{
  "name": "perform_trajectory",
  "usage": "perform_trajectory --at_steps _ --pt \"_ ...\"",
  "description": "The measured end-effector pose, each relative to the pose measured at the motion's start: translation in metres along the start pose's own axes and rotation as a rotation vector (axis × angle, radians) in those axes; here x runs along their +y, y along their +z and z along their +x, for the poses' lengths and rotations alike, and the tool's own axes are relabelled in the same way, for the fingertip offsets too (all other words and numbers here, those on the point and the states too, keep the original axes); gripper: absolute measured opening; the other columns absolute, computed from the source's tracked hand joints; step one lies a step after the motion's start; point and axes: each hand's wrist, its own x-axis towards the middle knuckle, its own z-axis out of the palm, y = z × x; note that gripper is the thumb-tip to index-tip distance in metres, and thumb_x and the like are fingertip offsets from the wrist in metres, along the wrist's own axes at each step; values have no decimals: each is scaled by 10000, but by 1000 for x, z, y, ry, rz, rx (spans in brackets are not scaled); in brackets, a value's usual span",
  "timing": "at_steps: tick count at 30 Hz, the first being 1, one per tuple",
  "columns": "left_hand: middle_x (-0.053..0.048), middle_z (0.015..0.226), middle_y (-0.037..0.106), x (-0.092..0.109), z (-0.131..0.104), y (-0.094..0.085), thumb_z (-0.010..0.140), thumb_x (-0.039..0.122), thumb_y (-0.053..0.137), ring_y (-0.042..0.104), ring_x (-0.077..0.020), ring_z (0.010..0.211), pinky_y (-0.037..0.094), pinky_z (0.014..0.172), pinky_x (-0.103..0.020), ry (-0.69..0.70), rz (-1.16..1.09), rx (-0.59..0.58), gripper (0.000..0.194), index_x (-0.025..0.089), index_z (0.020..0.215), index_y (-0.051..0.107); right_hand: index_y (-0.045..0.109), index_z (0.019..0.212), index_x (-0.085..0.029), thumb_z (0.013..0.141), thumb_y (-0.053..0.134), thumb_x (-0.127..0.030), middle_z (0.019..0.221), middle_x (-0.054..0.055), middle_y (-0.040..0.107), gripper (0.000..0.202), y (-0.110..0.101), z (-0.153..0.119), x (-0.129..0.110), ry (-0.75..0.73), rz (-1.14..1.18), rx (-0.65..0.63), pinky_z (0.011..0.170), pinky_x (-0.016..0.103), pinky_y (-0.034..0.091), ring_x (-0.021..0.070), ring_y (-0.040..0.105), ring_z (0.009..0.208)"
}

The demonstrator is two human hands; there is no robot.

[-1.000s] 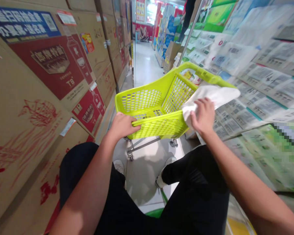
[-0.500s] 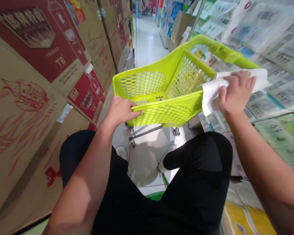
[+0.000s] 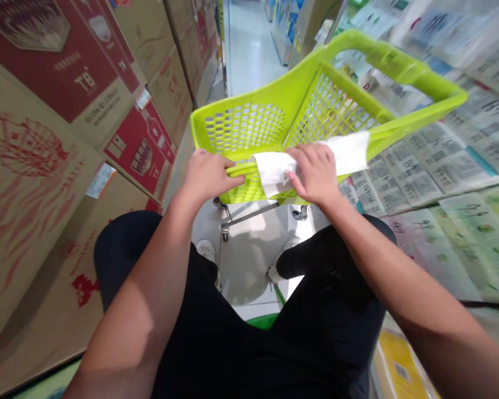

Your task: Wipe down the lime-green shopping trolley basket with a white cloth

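A lime-green plastic shopping cart [image 3: 249,108] with a lattice basket stands before my knees, its handle toward the right. My left hand [image 3: 210,174] grips the near rim close to the left corner, thumb on the outer side. A white cloth [image 3: 351,154] is draped over the same rim farther right. My right hand [image 3: 315,169] presses and folds around the cloth at about the middle of that rim. Part of the cloth is hidden under the fingers. The basket's visible inside holds nothing that I can make out.
Stacked cardboard cartons [image 3: 139,149] form a wall on the left. Plastic-wrapped packs [image 3: 424,172] are piled on the right, close to the cart's handle. A tiled aisle [image 3: 251,50] runs ahead. Part of something green [image 3: 263,321] shows beneath me.
My right hand has slid left along the near rim with the cloth, from near the handle to the middle. My left hand stays at the left corner.
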Motion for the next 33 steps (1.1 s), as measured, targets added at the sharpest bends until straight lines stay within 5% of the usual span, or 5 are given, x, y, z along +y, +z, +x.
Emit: perform_trajectory --at_steps 8,12,18,28,33 --pt "-53 679 671 -5 2 -6 852 555 575 644 -264 816 409 920 -438 66 29 -52 422 213 861 822 616 1351 -71 1035 246 -597 1405 282 566 717 -55 -21 164 243 -340 212 1161 571 248 365 439 1383" --pt "-65 695 704 -1 4 -3 854 554 563 655 -277 791 412 882 -439 96 60 -21 419 225 833 820 637 1232 -127 1042 248 -578 1282 250 627 625 -27 -11 101 257 -194 399 1191 632 237 373 467 1347" --pt "-58 723 726 -11 2 -3 865 555 575 642 -253 761 399 845 -422 151 50 -11 397 232 778 788 480 1489 -199 1016 369 -629 1454 170 582 649 4 5 -46 -8 91 141 1228 590 271 366 478 1378" --pt "-72 724 723 -32 -11 -18 869 508 615 679 -266 795 404 901 -434 146 60 -89 351 225 863 824 631 1316 -194 1007 298 -660 1388 222 599 651 -88 -41 133 229 -297 192 1148 630 304 423 483 1331" --pt "-83 835 777 -22 -20 -14 913 502 550 704 -286 870 393 906 -446 150 77 -47 374 228 913 805 648 1278 -222 1034 344 -547 1402 221 614 507 -79 -41 128 254 -168 382 1189 676 217 433 434 1420"
